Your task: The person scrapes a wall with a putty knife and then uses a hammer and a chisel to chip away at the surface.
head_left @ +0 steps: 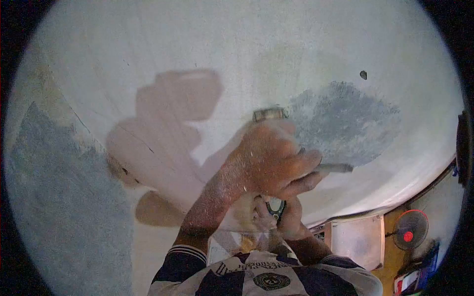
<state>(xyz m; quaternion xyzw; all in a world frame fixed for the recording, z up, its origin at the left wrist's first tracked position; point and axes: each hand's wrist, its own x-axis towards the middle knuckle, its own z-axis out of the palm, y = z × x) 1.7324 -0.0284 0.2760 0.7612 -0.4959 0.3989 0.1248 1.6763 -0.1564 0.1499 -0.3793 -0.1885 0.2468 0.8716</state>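
In the middle of the head view my left hand is closed around a hand tool with a wide, flat end. That end lies against the pale wall, and a grey handle-like piece juts out to the right of my fingers. Light specks of dust cover my left forearm. Lower down, partly behind my left hand, my right hand is closed on a small object with a dark green rim and a white middle; I cannot tell its kind. Beside the tool is a rough blue-grey patch.
Another blue-grey area covers the wall at the left, with a thin crack nearby. A small dark hole sits at the upper right. At the lower right stand a fan and a pale panel. My shadow falls on the wall.
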